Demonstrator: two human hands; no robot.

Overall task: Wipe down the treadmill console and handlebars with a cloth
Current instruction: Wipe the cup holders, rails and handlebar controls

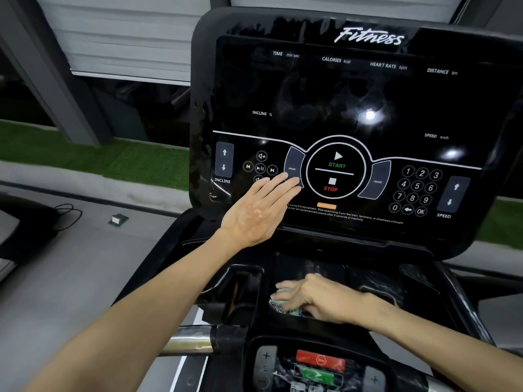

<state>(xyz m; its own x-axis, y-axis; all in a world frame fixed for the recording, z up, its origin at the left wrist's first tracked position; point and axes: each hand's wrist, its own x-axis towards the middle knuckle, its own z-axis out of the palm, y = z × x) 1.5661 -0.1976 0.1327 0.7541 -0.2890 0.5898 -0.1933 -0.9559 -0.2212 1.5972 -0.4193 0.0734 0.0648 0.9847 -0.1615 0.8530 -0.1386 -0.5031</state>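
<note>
Cloth [284,305] lies in the tray [376,281] below the console [353,103], pressed under the right hand [319,298], whose fingers are spread, not clenched. Left hand [254,213] rests flat on the console's lower left corner, grasping nothing. Tray wiping seems midway; the handlebar [189,339] likely remains.

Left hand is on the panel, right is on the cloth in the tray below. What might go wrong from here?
1. The left hand lies flat on the console, fingertips on the PROG key next to START; leaning on it may trigger a press.
2. The right hand presses the cloth in the tray, blurred and half hidden, so corners may be missed.
</note>
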